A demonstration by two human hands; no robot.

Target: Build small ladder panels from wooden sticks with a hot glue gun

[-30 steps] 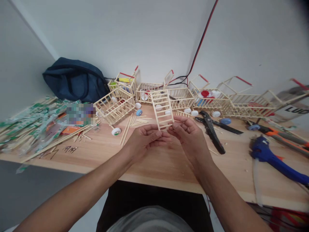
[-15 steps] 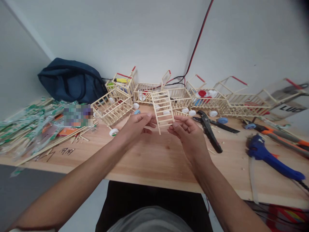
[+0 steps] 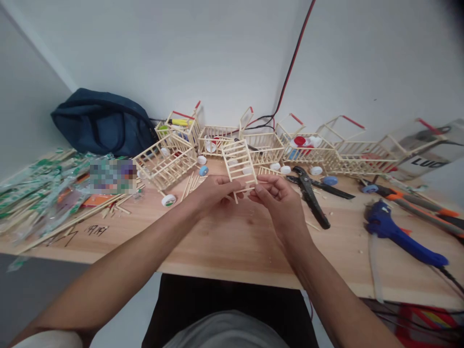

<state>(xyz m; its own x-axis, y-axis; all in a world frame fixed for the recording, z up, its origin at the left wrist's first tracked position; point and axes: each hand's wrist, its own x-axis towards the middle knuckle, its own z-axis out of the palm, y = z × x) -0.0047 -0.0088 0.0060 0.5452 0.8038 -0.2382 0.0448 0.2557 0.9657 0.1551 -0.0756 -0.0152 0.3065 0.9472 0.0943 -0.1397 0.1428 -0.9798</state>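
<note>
A ladder-like panel of thin wooden sticks (image 3: 240,169) is held tilted above the table, one rail sticking out past its lowest rung. My left hand (image 3: 219,192) is closed at the panel's lower left, thumb across the sticks; its other fingers are partly hidden behind. At the lower right corner, my right hand (image 3: 277,197) pinches the panel between thumb and fingers. Just behind it stand small stick-built carts with red-tipped handles, among them a middle cart (image 3: 266,145) and a left cart (image 3: 168,162) with bottle-cap wheels.
Black-handled pliers (image 3: 312,198) and a blue glue gun (image 3: 402,237) lie to the right on the wooden table (image 3: 232,251). Bagged sticks (image 3: 47,188) cover the left side, before a dark blue bag (image 3: 103,123). Loose sticks (image 3: 190,183) lie beside my left hand.
My left hand has moved right and its thumb now lies over the panel's lower sticks. My right hand keeps its pinch at the corner. The whole view has shifted slightly.
</note>
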